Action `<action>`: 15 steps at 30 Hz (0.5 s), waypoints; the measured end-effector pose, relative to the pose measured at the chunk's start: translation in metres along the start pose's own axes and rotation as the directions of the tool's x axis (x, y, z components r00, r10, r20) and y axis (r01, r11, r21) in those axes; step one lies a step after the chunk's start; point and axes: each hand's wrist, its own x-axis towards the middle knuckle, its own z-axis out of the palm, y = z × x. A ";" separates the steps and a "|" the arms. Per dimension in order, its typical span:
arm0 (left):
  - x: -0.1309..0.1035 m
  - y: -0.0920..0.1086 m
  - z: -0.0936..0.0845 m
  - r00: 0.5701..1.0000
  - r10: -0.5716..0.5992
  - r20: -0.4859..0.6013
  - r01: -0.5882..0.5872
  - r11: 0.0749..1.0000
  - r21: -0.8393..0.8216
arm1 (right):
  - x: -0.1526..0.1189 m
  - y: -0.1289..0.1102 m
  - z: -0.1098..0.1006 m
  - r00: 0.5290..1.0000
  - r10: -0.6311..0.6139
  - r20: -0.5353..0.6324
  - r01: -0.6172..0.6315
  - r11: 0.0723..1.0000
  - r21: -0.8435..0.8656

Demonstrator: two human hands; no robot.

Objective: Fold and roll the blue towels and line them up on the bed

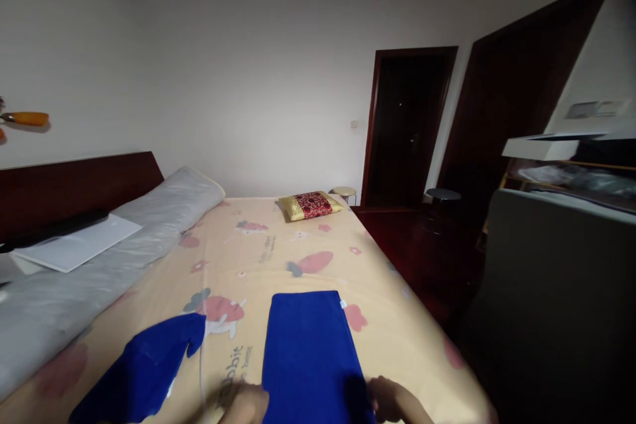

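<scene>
A flat blue cloth (311, 344), folded into a rectangle, lies on the bed in front of me. A small white tag (342, 304) sticks out at its far right edge. My left hand (248, 404) is closed at the cloth's near left edge, its fingertips partly hidden. On the opposite side, my right hand (392, 401) pinches the near right edge. The cloth's near end runs out of the picture. Farther left, a second blue cloth (144, 364) lies loosely bunched, away from both hands.
Under everything is a patterned bed sheet (278, 245). A red and gold pillow (312, 205) rests at the far end. Grey bedding (163, 218) and a white sheet-like item (79, 242) lie along the left. A dark chair back (551, 278) stands at right, near a stool (443, 195).
</scene>
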 end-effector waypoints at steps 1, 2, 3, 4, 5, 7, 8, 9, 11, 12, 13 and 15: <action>-0.004 0.008 -0.001 0.999 0.016 -0.042 -0.015 1.000 0.017 | -0.002 -0.004 -0.001 0.999 0.002 -0.032 -0.003 1.000 -0.022; -0.009 0.017 -0.002 0.994 0.045 -0.105 -0.043 0.999 0.013 | -0.004 -0.009 -0.002 0.997 -0.002 -0.076 -0.001 0.999 -0.040; -0.013 0.026 -0.003 0.980 0.083 -0.182 -0.087 0.996 -0.010 | -0.005 -0.015 -0.002 0.992 -0.011 -0.123 0.004 0.999 -0.054; -0.016 0.035 -0.003 0.958 0.122 -0.260 -0.139 0.989 -0.046 | -0.005 -0.023 0.000 0.986 -0.025 -0.167 0.015 0.998 -0.064; -0.017 0.043 -0.002 0.930 0.153 -0.334 -0.188 0.979 -0.076 | -0.005 -0.031 0.003 0.979 -0.047 -0.201 0.032 0.997 -0.074; -0.012 0.057 0.005 0.894 0.195 -0.403 -0.259 0.960 -0.111 | 0.002 -0.046 0.019 0.967 -0.123 -0.223 0.103 0.990 -0.101; -0.006 0.062 0.012 0.896 0.215 -0.389 -0.278 0.954 -0.114 | 0.007 -0.053 0.031 0.959 -0.178 -0.219 0.155 0.981 -0.118; 0.002 0.065 0.020 0.900 0.237 -0.365 -0.294 0.950 -0.108 | 0.014 -0.059 0.045 0.947 -0.243 -0.208 0.218 0.967 -0.134; 0.020 0.064 0.040 0.903 0.286 -0.322 -0.326 0.942 -0.076 | 0.028 -0.065 0.078 0.910 -0.362 -0.203 0.336 0.929 -0.155; 0.028 0.061 0.051 0.901 0.304 -0.309 -0.337 0.939 -0.060 | 0.034 -0.067 0.093 0.891 -0.399 -0.218 0.371 0.915 -0.161; 0.035 0.058 0.060 0.899 0.316 -0.303 -0.346 0.937 -0.050 | 0.039 -0.068 0.107 0.879 -0.416 -0.231 0.386 0.907 -0.165; 0.042 0.050 0.073 0.896 0.334 -0.294 -0.365 0.929 -0.056 | 0.043 -0.068 0.124 0.888 -0.402 -0.222 0.370 0.913 -0.174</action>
